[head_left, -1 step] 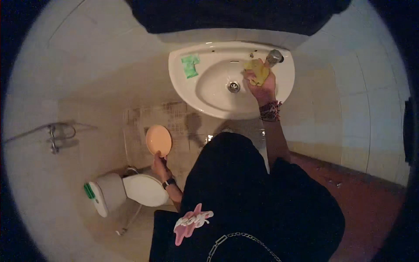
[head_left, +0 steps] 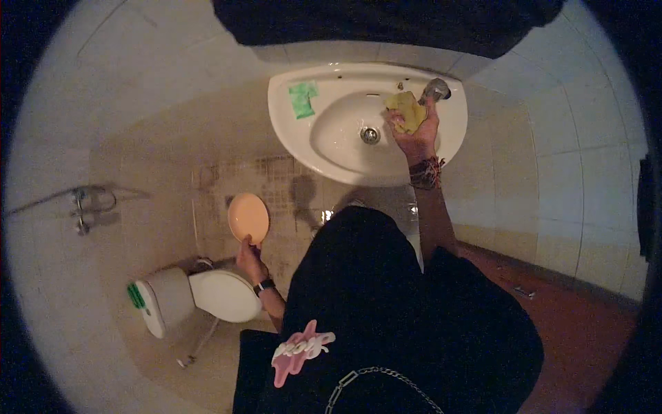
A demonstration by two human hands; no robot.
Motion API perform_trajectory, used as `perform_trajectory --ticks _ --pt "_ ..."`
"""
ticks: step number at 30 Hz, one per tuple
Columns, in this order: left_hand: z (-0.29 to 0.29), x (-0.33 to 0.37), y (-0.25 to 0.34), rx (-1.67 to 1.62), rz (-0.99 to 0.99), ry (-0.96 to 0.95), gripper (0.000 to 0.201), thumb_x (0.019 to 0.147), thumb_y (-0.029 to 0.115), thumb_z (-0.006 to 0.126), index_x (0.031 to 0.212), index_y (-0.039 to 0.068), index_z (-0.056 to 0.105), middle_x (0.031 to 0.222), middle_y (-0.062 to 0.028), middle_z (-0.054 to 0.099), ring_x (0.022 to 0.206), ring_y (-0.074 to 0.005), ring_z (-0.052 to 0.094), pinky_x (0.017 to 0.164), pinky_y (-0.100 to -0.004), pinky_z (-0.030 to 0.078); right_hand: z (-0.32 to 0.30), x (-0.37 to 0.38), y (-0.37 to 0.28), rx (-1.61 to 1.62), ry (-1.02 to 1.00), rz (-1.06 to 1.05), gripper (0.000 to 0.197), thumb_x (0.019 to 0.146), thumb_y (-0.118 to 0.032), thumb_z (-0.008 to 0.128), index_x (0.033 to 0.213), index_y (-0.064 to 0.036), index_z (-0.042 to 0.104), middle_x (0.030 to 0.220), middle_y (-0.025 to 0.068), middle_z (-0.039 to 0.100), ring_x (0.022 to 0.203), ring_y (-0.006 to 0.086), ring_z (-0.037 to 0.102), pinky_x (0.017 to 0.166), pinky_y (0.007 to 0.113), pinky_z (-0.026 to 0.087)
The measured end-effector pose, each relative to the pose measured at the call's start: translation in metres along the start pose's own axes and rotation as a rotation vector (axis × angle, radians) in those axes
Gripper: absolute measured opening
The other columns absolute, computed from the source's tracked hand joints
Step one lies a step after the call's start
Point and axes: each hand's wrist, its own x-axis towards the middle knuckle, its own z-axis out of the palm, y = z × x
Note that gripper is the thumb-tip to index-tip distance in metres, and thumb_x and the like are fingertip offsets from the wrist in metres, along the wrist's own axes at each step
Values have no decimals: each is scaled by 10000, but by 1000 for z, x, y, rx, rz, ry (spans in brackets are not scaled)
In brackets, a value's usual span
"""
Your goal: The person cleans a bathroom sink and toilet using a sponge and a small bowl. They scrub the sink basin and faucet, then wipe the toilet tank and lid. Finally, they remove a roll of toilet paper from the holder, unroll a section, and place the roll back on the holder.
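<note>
Clearly, you have something in each hand. Your left hand (head_left: 251, 259) holds a peach-coloured plate (head_left: 248, 215) out over the floor, near the toilet (head_left: 227, 297) and well apart from the sink (head_left: 300, 141). Its fingers are closed on the near rim, with the thumb on the plate's face; the fingers underneath are mostly hidden from you. Your right hand (head_left: 419, 141) is over the right part of the sink, beside the tap (head_left: 436, 88), with its fingers partly curled around a yellow sponge (head_left: 407, 110), or perhaps a folded cloth. You cannot tell how tightly they press.

The plate looks thin, smooth and stiff, probably light enough for one hand, though you cannot tell whether it is plastic or something that breaks. If wet, it would likely be slippery, so the rim, pinched between thumb and fingers, seems your safest hold. The sponge looks soft and very light, so you can squeeze it anywhere.

You see no label on the plate or the sponge. A green packet (head_left: 301, 100) lies on the sink's left ledge, too blurred for any writing to be read. Your dark shirt (head_left: 414, 310) carries a pink print (head_left: 300, 352) with white lettering across it.
</note>
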Motion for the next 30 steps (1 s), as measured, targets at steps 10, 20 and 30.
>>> perform_trajectory --ticks 10,20,30 --pt "-28 3 -24 -201 -19 98 214 819 150 647 965 -6 625 896 -72 603 794 -134 552 711 -268 472 23 35 14 -74 166 177 219 858 -299 555 836 -82 536 686 49 536 480 152 456 413 226 391" --pt "-33 14 -30 -117 -9 93 207 815 135 636 950 -21 635 936 -86 632 822 -155 608 745 -271 509 -56 75 52 -102 0 365 199 874 -280 548 794 -98 531 677 56 521 568 184 508 472 302 421" --pt "-31 22 -48 -190 51 80 209 808 141 649 931 -28 643 955 -99 635 831 -175 616 749 -288 523 -20 45 42 -141 -176 270 258 899 -184 566 1142 -145 488 921 79 560 676 135 544 539 204 471"
